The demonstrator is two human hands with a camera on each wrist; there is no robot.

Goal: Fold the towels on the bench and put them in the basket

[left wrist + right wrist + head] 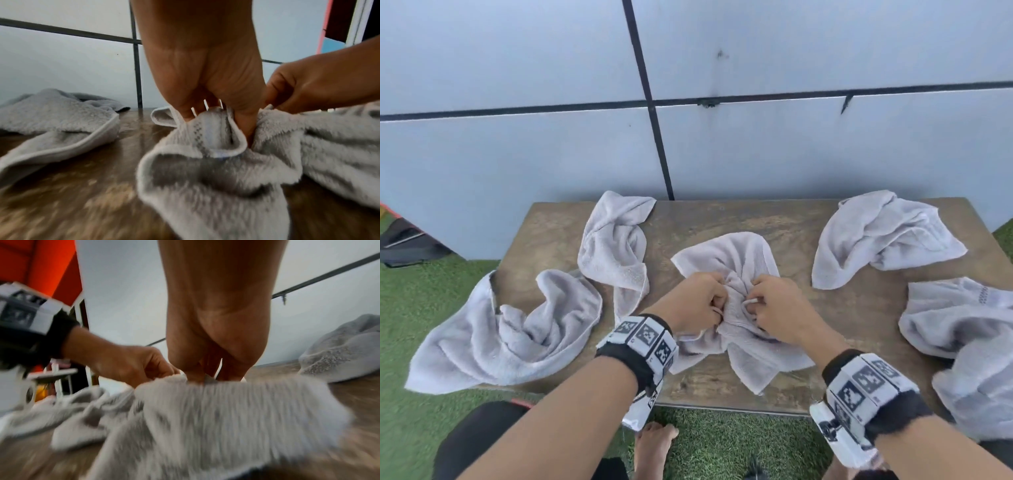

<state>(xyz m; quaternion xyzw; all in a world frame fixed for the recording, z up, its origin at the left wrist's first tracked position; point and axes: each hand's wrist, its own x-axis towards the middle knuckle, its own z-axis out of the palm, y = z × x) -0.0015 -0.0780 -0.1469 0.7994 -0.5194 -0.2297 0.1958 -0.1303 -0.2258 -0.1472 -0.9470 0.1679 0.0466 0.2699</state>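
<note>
1. Head view: a worn brown wooden bench (pixel 784 222) with a mottled top stands against a pale panelled wall (pixel 517 68) crossed by dark seams. Five pale grey terry towels lie crumpled on it. The middle crumpled grey terry towel (pixel 736 253) is bunched at the centre, and both hands meet on it: the left hand (pixel 697 303) and the right hand (pixel 780 308) each have fingers curled into its folds, gripping the cloth. A long twisted grey towel (pixel 616 253) lies at the back left, and a rumpled grey towel (pixel 506 329) spills over the bench's left edge. A heaped grey towel (pixel 883 236) sits at the back right. Another grey towel with a woven band (pixel 962 325) is cut off by the right edge. Green artificial turf (pixel 421 308) covers the ground. No basket shows.

2. Left wrist view: the left hand (pixel 205 78) pinches a hemmed edge of the middle towel (pixel 216 178), where a small diamond-weave band shows; the right hand (pixel 308 84) grips just beside it. The pile is plush, and the near part is blurred.

3. Right wrist view: the right hand (pixel 213 337) digs its fingertips into the towel (pixel 216 415), which is heavily blurred. The left hand (pixel 127 363) clutches the cloth beside it.
</note>
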